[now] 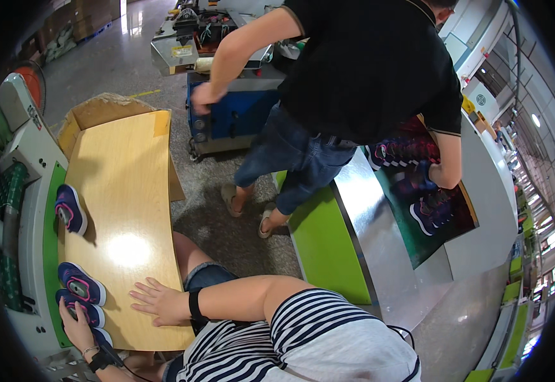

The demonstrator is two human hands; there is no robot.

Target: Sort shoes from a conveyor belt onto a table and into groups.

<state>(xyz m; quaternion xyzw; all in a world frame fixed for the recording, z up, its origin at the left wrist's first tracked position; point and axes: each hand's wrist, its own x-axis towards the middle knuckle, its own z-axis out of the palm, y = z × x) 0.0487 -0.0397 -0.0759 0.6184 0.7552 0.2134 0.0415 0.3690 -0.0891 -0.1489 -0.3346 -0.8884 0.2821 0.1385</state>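
Your right hand (pixel 161 302) lies flat, fingers spread, empty on the smooth wooden table (pixel 125 191); your left hand (pixel 77 326) grasps a navy mesh shoe (pixel 79 312) with pink trim.

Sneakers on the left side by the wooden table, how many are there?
4, possibly more hidden. One sneaker sits alone farther up; a second and third lie near the left hand; a fourth peeks out beside it.

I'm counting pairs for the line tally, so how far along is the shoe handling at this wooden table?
Looks early. Done: one navy-and-pink shoe lies apart at the wooden table's far left edge. In hand: the left hand grips a shoe at the near edge, beside another shoe; the right hand rests flat on the wood. Left: more shoes sit on the conveyor where a co-worker reaches.
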